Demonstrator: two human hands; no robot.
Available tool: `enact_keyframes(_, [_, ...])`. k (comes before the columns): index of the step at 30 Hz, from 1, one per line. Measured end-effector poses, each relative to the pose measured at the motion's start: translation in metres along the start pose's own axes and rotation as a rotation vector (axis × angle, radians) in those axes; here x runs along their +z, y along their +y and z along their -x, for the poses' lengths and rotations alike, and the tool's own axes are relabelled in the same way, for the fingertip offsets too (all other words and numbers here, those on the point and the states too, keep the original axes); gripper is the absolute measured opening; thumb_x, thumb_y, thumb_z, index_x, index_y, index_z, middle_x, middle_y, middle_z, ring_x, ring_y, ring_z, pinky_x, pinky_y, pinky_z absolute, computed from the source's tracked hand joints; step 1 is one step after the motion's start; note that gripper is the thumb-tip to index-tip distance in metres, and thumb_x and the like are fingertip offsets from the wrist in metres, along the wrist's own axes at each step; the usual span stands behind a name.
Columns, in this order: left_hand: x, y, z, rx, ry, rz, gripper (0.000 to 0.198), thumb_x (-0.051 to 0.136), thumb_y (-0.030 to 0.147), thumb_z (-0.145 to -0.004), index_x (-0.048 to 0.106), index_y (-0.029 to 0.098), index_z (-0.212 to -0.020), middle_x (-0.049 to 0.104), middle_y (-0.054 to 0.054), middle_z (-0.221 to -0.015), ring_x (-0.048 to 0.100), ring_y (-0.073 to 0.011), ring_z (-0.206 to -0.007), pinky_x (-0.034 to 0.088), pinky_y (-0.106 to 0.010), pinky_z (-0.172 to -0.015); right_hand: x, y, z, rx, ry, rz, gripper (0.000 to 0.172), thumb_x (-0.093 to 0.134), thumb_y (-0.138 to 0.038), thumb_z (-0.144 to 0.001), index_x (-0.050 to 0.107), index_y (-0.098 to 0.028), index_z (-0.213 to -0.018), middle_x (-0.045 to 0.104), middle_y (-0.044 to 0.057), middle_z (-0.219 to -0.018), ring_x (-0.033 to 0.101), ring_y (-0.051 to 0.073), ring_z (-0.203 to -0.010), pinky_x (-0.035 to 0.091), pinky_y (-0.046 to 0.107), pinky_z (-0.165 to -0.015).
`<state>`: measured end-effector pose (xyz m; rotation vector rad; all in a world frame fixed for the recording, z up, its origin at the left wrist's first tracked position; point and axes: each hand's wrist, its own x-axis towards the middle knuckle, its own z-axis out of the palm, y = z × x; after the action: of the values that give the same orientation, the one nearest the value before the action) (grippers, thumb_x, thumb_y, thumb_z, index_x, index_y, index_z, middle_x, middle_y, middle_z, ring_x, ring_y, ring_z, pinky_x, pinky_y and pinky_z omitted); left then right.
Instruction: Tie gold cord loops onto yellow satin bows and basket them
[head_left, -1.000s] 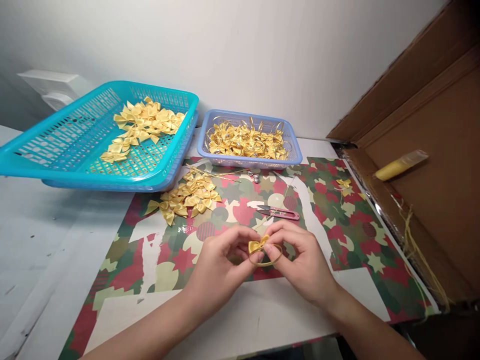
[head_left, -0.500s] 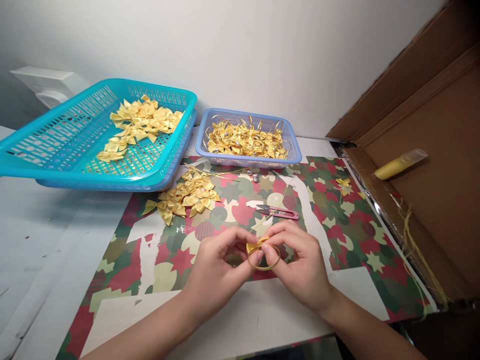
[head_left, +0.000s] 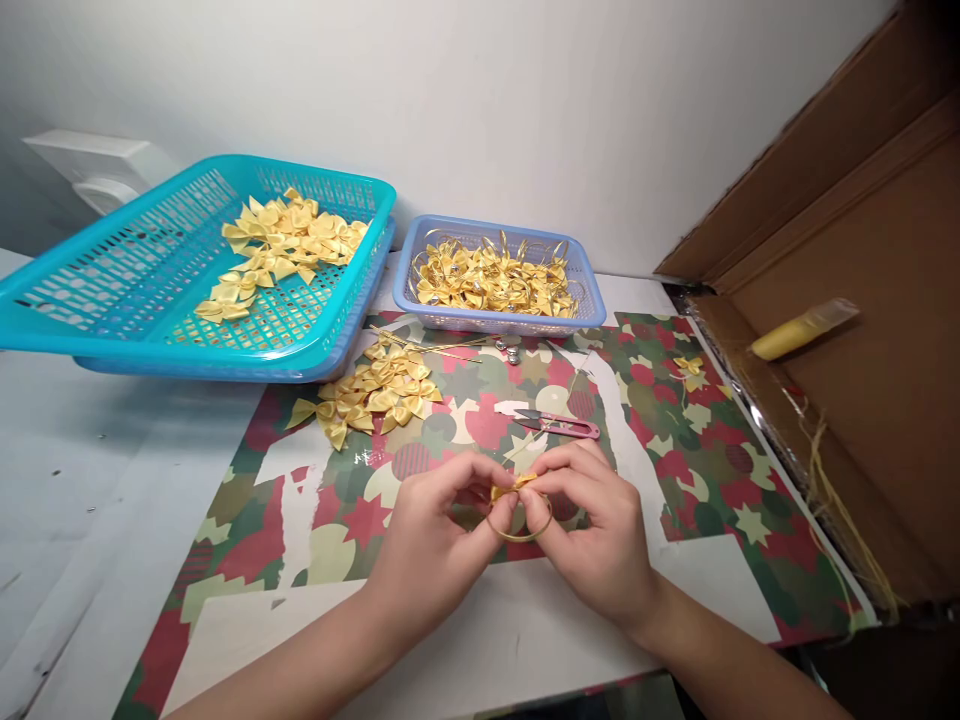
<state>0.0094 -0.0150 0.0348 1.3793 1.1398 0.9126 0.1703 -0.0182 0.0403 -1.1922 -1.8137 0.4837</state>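
My left hand (head_left: 435,540) and my right hand (head_left: 600,530) meet over the patterned mat (head_left: 697,470), both pinching one small yellow ribbon bow (head_left: 512,486). A thin gold loop (head_left: 517,528) hangs from the bow between my fingers. Behind my hands lies a pile of loose yellow bows (head_left: 375,390). A pink thread snipper (head_left: 559,424) lies just beyond my right hand.
A turquoise basket (head_left: 112,310) at the back left holds yellow bows. A smaller blue basket (head_left: 589,285) holds bows with gold loops. A cardboard box (head_left: 885,330) stands at the right with a yellow tube (head_left: 795,332) inside it. The wall is close behind.
My hands have drawn slightly closer together on the bow, and the gold loop has shifted a little lower and left. Everything else on the mat stays where it was.
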Motion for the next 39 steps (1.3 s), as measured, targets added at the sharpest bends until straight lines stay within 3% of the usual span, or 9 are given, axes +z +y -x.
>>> enact_keyframes(7, [0.0, 0.002, 0.0, -0.08, 0.028, 0.041, 0.01, 0.066, 0.03, -0.082, 0.06, 0.021, -0.082, 0.066, 0.001, -0.078, 0.063, -0.0124, -0.065, 0.052, -0.022, -0.056, -0.002, -0.002, 0.001, -0.063, 0.065, 0.121, 0.019, 0.065, -0.009, -0.073, 0.054, -0.018, -0.06, 0.061, 0.003, -0.072, 0.051, 0.017, -0.071, 0.04, 0.037, -0.067])
enact_keyframes(10, [0.0, 0.003, 0.0, -0.083, 0.041, 0.036, 0.008, 0.064, 0.027, -0.082, 0.059, 0.02, -0.082, 0.066, 0.001, -0.079, 0.065, -0.0133, -0.069, 0.051, -0.022, -0.057, -0.005, -0.006, 0.005, -0.167, 0.103, 0.129, 0.022, 0.065, -0.011, -0.072, 0.051, -0.018, -0.056, 0.056, 0.002, -0.066, 0.048, 0.016, -0.067, 0.037, 0.036, -0.065])
enact_keyframes(12, [0.0, 0.004, -0.001, -0.051, 0.052, 0.004, 0.005, 0.063, 0.023, -0.082, 0.058, 0.02, -0.083, 0.065, 0.001, -0.078, 0.064, -0.0123, -0.068, 0.05, -0.021, -0.057, -0.005, -0.008, 0.008, -0.281, 0.092, 0.154, 0.009, 0.064, -0.014, -0.074, 0.061, -0.02, -0.069, 0.056, 0.002, -0.066, 0.048, 0.017, -0.067, 0.036, 0.036, -0.064])
enact_keyframes(14, [0.0, 0.004, 0.0, -0.013, 0.055, -0.036, 0.005, 0.06, 0.018, -0.081, 0.056, 0.02, -0.081, 0.063, 0.003, -0.076, 0.061, -0.0104, -0.064, 0.049, -0.02, -0.057, -0.004, -0.008, 0.01, -0.325, 0.071, 0.237, 0.015, 0.063, -0.016, -0.076, 0.067, -0.022, -0.088, 0.06, 0.002, -0.07, 0.05, 0.019, -0.069, 0.035, 0.038, -0.066])
enact_keyframes(17, [0.001, 0.004, 0.001, 0.021, 0.053, -0.129, 0.009, 0.058, 0.015, -0.08, 0.051, 0.021, -0.078, 0.059, 0.004, -0.073, 0.055, -0.0088, -0.059, 0.045, -0.02, -0.054, -0.002, -0.004, 0.009, -0.229, 0.065, 0.417, 0.023, 0.064, -0.013, -0.075, 0.065, -0.025, -0.095, 0.064, 0.003, -0.079, 0.051, 0.02, -0.074, 0.033, 0.04, -0.07])
enact_keyframes(22, [0.002, 0.004, 0.001, -0.021, -0.023, -0.157, 0.01, 0.057, 0.017, -0.081, 0.048, 0.021, -0.078, 0.056, 0.004, -0.068, 0.051, -0.0094, -0.056, 0.039, -0.02, -0.05, -0.004, 0.003, 0.001, -0.08, 0.015, 0.49, 0.01, 0.061, -0.016, -0.08, 0.062, -0.022, -0.073, 0.061, 0.003, -0.079, 0.05, 0.021, -0.078, 0.03, 0.041, -0.075])
enact_keyframes(31, [0.002, 0.006, -0.002, -0.228, -0.175, 0.072, 0.014, 0.06, 0.025, -0.083, 0.047, 0.021, -0.081, 0.056, 0.005, -0.067, 0.051, -0.0092, -0.059, 0.034, -0.019, -0.049, -0.008, 0.005, 0.0, 0.24, -0.372, 0.275, 0.034, 0.05, -0.026, -0.092, 0.06, -0.021, -0.06, 0.059, 0.002, -0.077, 0.051, 0.02, -0.08, 0.034, 0.039, -0.074])
enact_keyframes(35, [0.002, 0.005, -0.002, -0.274, -0.188, 0.136, 0.017, 0.063, 0.022, -0.08, 0.045, 0.021, -0.081, 0.055, 0.005, -0.067, 0.05, -0.0091, -0.06, 0.035, -0.019, -0.052, -0.008, 0.002, -0.002, 0.309, -0.382, 0.131, 0.026, 0.054, -0.022, -0.089, 0.068, -0.025, -0.066, 0.061, 0.002, -0.081, 0.052, 0.021, -0.083, 0.039, 0.04, -0.075])
enact_keyframes(39, [0.002, 0.003, -0.003, -0.293, -0.187, 0.254, 0.021, 0.065, 0.024, -0.079, 0.044, 0.021, -0.081, 0.056, 0.005, -0.07, 0.051, -0.0091, -0.062, 0.037, -0.02, -0.055, -0.009, -0.003, -0.003, 0.364, -0.316, -0.033, 0.016, 0.061, -0.018, -0.082, 0.072, -0.026, -0.074, 0.06, 0.004, -0.088, 0.052, 0.022, -0.089, 0.044, 0.033, -0.066])
